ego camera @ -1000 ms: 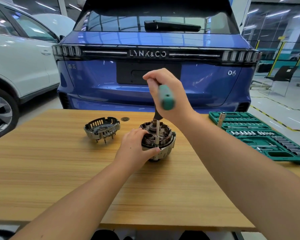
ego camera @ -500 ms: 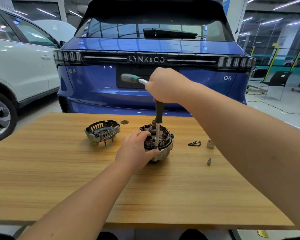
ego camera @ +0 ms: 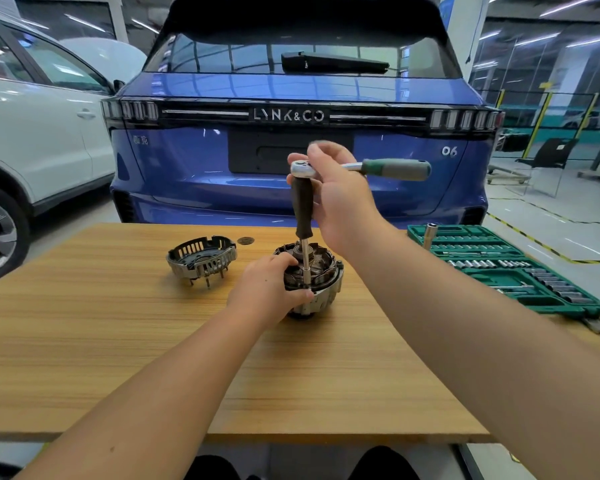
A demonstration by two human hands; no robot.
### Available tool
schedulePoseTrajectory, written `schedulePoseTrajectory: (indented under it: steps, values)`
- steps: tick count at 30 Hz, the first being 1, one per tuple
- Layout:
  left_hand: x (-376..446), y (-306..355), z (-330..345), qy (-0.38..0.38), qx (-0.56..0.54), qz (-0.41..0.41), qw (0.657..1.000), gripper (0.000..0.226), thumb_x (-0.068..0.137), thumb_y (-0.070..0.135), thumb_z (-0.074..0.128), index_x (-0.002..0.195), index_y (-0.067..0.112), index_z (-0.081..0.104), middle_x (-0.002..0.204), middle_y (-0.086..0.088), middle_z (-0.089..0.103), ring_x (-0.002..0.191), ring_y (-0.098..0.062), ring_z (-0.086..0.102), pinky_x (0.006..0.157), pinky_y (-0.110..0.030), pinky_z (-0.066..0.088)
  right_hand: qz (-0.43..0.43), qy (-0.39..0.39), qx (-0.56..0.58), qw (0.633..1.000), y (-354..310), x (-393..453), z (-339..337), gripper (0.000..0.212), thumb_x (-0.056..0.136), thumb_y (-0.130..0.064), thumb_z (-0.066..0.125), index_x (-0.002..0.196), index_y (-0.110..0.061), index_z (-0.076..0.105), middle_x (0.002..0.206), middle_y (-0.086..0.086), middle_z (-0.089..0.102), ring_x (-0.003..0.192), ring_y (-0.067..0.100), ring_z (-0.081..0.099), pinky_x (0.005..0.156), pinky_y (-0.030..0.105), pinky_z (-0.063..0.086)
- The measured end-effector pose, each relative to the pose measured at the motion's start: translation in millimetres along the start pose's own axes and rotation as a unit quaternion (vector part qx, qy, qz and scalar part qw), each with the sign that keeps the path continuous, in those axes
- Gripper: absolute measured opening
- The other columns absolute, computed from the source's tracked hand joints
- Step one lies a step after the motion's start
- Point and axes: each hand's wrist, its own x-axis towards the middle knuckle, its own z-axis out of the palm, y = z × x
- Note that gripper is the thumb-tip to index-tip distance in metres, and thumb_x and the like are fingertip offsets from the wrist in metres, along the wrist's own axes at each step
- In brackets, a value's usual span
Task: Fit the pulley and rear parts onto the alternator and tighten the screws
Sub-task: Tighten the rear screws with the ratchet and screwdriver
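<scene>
The counter (ego camera: pixel 118 358) is matt, light wood grain. The alternator (ego camera: pixel 312 278) is dull grey metal with dark windings. The ratchet (ego camera: pixel 361 168) has a shiny chrome head and matt green grip. The socket case (ego camera: pixel 499 268) is green plastic; the car (ego camera: pixel 291 188) is glossy blue.

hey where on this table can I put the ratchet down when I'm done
Bare wood lies along the table's near edge, left of your arms, and between the cover and the left edge. It is crowded right, by the socket case, and around the alternator.
</scene>
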Motion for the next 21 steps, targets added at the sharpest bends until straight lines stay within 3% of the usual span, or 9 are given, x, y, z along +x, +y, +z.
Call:
schedulePoseTrajectory:
  steps: [2,4,6,7,9,14,17,19,21]
  values:
    - [0,1,-1,-0.007,0.003,0.001,1.0,0.073,0.079,0.058,0.075,0.141,0.034,0.046,0.134,0.007,0.056,0.122,-0.018,0.051,0.096,-0.043,0.054,-0.076,-0.013,-0.14,0.987,4,-3,0,0.013,0.102,-0.027,0.057,0.107,-0.031,0.068,0.108,-0.003,0.075,0.096,0.011,0.07,0.085,0.027,0.057]
    - [0,1,-1,-0.004,0.005,0.003,1.0,0.073,0.079,0.058,0.075,0.141,0.033,0.047,0.135,0.007,0.056,0.122,-0.018,0.051,0.097,-0.043,0.053,-0.164,-0.011,-0.266,0.95,5,-4,-1,0.019,0.102,-0.026,0.057,0.113,-0.026,0.072,0.115,-0.008,0.072,0.1,-0.001,0.066,0.089,0.017,0.051]
    - [-1,1,-2,0.003,0.002,0.004,1.0,0.071,0.079,0.058,0.075,0.139,0.033,0.048,0.134,0.007,0.056,0.122,-0.018,0.05,0.097,-0.043,0.052,-0.266,-0.02,-0.398,0.878,4,-2,-4,0.023,0.103,-0.017,0.056,0.117,-0.012,0.073,0.127,-0.002,0.066,0.111,0.0,0.059,0.1,0.017,0.046]
    - [-1,1,-2,0.004,0.001,0.003,1.0,0.07,0.079,0.058,0.075,0.139,0.034,0.048,0.134,0.008,0.056,0.123,-0.018,0.049,0.097,-0.043,0.052,-0.297,-0.034,-0.45,0.841,3,1,-7,0.023,0.102,-0.012,0.056,0.117,-0.007,0.073,0.128,0.003,0.066,0.115,0.008,0.058,0.103,0.024,0.046]
    - [-1,2,-3,0.002,0.001,0.003,1.0,0.069,0.079,0.058,0.075,0.139,0.034,0.048,0.134,0.008,0.055,0.122,-0.017,0.049,0.097,-0.042,0.052,-0.315,-0.063,-0.541,0.777,-1,4,-9,0.022,0.1,-0.007,0.054,0.114,-0.005,0.071,0.119,0.007,0.067,0.109,0.023,0.06,0.094,0.042,0.05]
    - [-2,3,-3,0.005,0.007,0.01,1.0,0.069,0.08,0.058,0.074,0.139,0.031,0.049,0.132,0.007,0.056,0.122,-0.018,0.05,0.096,-0.041,0.052,-0.305,-0.127,-0.727,0.602,-9,4,-4,0.042,0.105,-0.042,0.034,0.136,-0.019,0.051,0.114,0.005,0.052,0.1,0.025,0.048,0.08,0.04,0.045]
    - [-2,3,-1,0.005,0.009,0.005,1.0,0.07,0.08,0.059,0.074,0.139,0.033,0.048,0.133,0.007,0.055,0.122,-0.017,0.049,0.094,-0.041,0.053,-0.276,-0.151,-0.749,0.584,-23,4,0,0.045,0.107,-0.047,0.022,0.135,-0.028,0.052,0.106,0.0,0.05,0.096,0.021,0.046,0.076,0.035,0.039]
    - [-2,3,0,0.003,0.011,0.002,1.0,0.07,0.08,0.06,0.073,0.139,0.034,0.047,0.133,0.008,0.055,0.122,-0.017,0.049,0.093,-0.04,0.053,-0.264,-0.149,-0.75,0.588,-31,6,4,0.039,0.108,-0.042,0.025,0.106,-0.027,0.061,0.087,-0.002,0.049,0.084,0.02,0.047,0.065,0.033,0.034]
    - [-1,2,1,0.001,0.008,0.001,1.0,0.07,0.08,0.06,0.073,0.139,0.034,0.047,0.132,0.008,0.055,0.121,-0.017,0.049,0.091,-0.039,0.053,-0.222,-0.156,-0.755,0.597,-38,9,11,0.04,0.108,-0.035,0.03,0.075,-0.021,0.049,0.067,-0.001,0.044,0.065,0.021,0.042,0.055,0.032,0.028]
